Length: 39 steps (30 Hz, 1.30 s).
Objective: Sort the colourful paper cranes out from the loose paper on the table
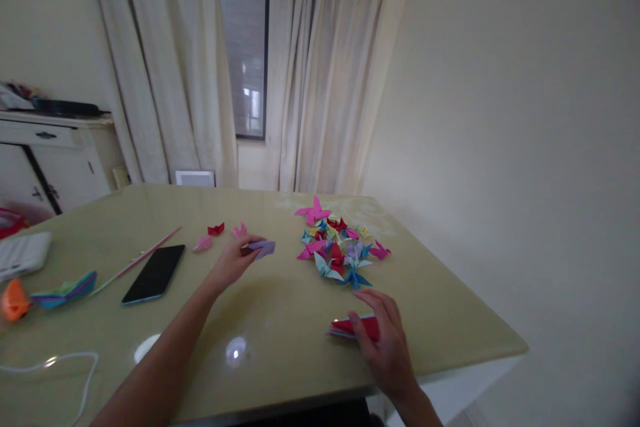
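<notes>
Between the fingers and thumb of my left hand [233, 260] is a piece of folded purple paper [263, 249], raised a little over the table. My right hand [385, 340] is low near the front edge, its thumb and fingers around a small stack of folded paper [369, 327], red on top with pale blue below. Just beyond that hand lies a pile of folded paper cranes [337, 257] in pink, red, blue, yellow and purple. Past my left hand sit small folded pieces, one red [216, 229] and two pink [203, 243].
A black phone [154, 274] and a thin pink-and-green stick [145, 255] lie left on the glossy table [280, 340]. Farther left are a blue-green folded paper piece [65, 291], an orange object [15, 300] and a white cable [75, 354]. A wall [500, 147] borders the right side.
</notes>
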Motion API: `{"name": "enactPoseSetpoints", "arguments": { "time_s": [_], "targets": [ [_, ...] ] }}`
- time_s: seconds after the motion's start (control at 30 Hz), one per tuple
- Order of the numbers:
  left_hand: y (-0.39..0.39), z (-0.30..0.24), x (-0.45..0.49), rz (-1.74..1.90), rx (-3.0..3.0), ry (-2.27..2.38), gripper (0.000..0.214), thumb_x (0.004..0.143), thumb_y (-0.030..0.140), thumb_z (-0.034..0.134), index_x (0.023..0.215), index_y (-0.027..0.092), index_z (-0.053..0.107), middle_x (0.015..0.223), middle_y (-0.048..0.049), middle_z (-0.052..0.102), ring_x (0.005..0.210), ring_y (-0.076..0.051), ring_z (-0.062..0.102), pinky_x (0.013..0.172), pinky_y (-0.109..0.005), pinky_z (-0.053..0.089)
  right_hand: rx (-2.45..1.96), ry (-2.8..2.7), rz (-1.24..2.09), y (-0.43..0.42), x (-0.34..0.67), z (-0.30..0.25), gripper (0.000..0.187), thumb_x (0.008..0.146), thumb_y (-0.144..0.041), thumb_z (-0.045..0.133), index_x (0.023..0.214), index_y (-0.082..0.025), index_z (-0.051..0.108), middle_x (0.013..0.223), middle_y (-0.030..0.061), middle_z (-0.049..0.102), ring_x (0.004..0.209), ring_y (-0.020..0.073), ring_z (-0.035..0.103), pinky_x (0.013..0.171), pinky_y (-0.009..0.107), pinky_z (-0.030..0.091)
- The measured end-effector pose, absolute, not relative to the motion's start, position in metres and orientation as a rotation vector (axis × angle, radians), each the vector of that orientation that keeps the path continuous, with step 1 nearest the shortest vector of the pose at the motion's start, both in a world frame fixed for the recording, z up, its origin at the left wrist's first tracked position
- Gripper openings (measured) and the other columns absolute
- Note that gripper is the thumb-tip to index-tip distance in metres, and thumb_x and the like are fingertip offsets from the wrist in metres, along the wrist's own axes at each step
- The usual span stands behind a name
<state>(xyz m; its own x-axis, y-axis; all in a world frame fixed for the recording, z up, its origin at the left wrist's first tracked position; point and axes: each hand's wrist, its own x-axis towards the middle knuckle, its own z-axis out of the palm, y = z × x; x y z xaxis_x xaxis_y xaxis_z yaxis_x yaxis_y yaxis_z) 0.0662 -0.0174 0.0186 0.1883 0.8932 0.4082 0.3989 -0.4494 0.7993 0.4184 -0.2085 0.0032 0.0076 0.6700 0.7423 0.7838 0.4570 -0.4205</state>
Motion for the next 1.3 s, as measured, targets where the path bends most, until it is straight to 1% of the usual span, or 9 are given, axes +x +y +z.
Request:
{"name": "enactPoseSetpoints", "arguments": {
  "time_s": [0.27, 0.47, 0.57, 0.67, 0.77, 0.9, 1.07, 1.13, 1.3],
  "targets": [
    [-0.055, 0.024, 0.114, 0.933, 1.697, 0.657, 0.04, 0.084, 0.042, 0.083, 0.11, 0.017, 0.066, 0.101, -0.0108, 0.081, 0.094, -0.024, 0.078, 0.085, -0.036, 0.06, -1.198, -1.822, 0.258, -0.16, 0.339, 0.053, 0.042, 0.101, -0.028, 0.068, 0.142, -0.026, 0.061, 0.134, 0.0106, 0.067, 0.119, 0.0266, 0.065, 0.105, 0.042, 0.053],
    [-0.068, 0.022, 0.128, 0.911, 1.741, 0.595, 0.04, 0.083, 0.043, 0.084, 0.107, 0.019, 0.063, 0.085, -0.003, 0.077, 0.079, -0.018, 0.073, 0.072, -0.028, 0.054, -1.255, -1.909, 0.467, -0.138, 0.326, 0.064, 0.011, 0.095, -0.017, 0.073, 0.105, -0.02, 0.077, 0.094, 0.0039, 0.077, 0.085, 0.0203, 0.07, 0.079, 0.03, 0.052],
    [-0.067, 0.017, 0.132, 0.87, 1.723, 0.571, 0.041, 0.082, 0.044, 0.085, 0.106, 0.02, 0.061, 0.086, -0.0027, 0.076, 0.08, -0.019, 0.074, 0.073, -0.03, 0.056, -1.24, -1.917, 0.504, -0.138, 0.332, 0.06, 0.01, 0.096, -0.014, 0.068, 0.097, -0.02, 0.077, 0.088, 0.0018, 0.076, 0.079, 0.0174, 0.069, 0.072, 0.027, 0.048],
    [-0.059, 0.01, 0.13, 0.902, 1.859, 0.673, 0.039, 0.085, 0.045, 0.08, 0.111, 0.022, 0.064, 0.104, -0.0076, 0.078, 0.097, -0.024, 0.075, 0.09, -0.039, 0.059, -1.25, -1.904, 0.481, -0.136, 0.346, 0.055, 0.009, 0.094, -0.019, 0.065, 0.092, -0.019, 0.074, 0.079, 0.0007, 0.073, 0.07, 0.016, 0.066, 0.064, 0.025, 0.045],
    [-0.043, 0.002, 0.117, 1.088, 2.083, 1.141, 0.035, 0.089, 0.039, 0.073, 0.119, 0.023, 0.068, 0.126, -0.013, 0.072, 0.123, -0.031, 0.065, 0.111, -0.052, 0.048, -1.26, -1.771, 0.404, -0.13, 0.377, 0.053, 0.014, 0.094, -0.03, 0.061, 0.088, -0.019, 0.069, 0.073, 0.0004, 0.07, 0.064, 0.0162, 0.063, 0.06, 0.026, 0.046],
    [-0.017, -0.008, 0.097, 1.114, 1.994, 1.807, 0.052, 0.09, 0.038, 0.069, 0.137, 0.019, 0.062, 0.162, -0.0259, 0.042, 0.147, -0.05, 0.038, 0.114, -0.076, 0.03, -1.335, -1.525, 0.304, -0.122, 0.441, 0.056, 0.026, 0.089, -0.044, 0.06, 0.083, -0.02, 0.067, 0.071, 0.0028, 0.071, 0.062, 0.0186, 0.064, 0.061, 0.029, 0.05],
    [0.017, -0.009, 0.086, 1.021, 1.871, 2.225, 0.066, 0.094, 0.045, 0.063, 0.155, 0.025, 0.048, 0.175, -0.0234, 0.014, 0.153, -0.052, 0.028, 0.114, -0.071, 0.032, -1.446, -1.341, 0.194, -0.116, 0.511, 0.051, 0.036, 0.081, -0.055, 0.064, 0.08, -0.019, 0.07, 0.071, 0.0068, 0.074, 0.065, 0.0228, 0.068, 0.065, 0.034, 0.054],
    [0.027, -0.007, 0.083, 1.04, 1.767, 2.247, 0.063, 0.094, 0.046, 0.059, 0.152, 0.022, 0.05, 0.172, -0.026, 0.021, 0.153, -0.053, 0.027, 0.113, -0.072, 0.03, -1.453, -1.327, 0.26, -0.115, 0.525, 0.04, 0.041, 0.079, -0.058, 0.065, 0.084, -0.018, 0.072, 0.077, 0.0091, 0.077, 0.066, 0.024, 0.07, 0.064, 0.035, 0.055],
    [0.038, -0.004, 0.073, 1.081, 1.691, 2.167, 0.037, 0.096, 0.041, 0.052, 0.119, 0.016, 0.066, 0.137, -0.0252, 0.063, 0.139, -0.045, 0.05, 0.112, -0.071, 0.034, -1.491, -1.206, 0.321, -0.119, 0.538, 0.006, 0.053, 0.076, -0.064, 0.067, 0.096, -0.016, 0.075, 0.09, 0.0133, 0.08, 0.066, 0.025, 0.073, 0.064, 0.038, 0.058]
  ]
}}
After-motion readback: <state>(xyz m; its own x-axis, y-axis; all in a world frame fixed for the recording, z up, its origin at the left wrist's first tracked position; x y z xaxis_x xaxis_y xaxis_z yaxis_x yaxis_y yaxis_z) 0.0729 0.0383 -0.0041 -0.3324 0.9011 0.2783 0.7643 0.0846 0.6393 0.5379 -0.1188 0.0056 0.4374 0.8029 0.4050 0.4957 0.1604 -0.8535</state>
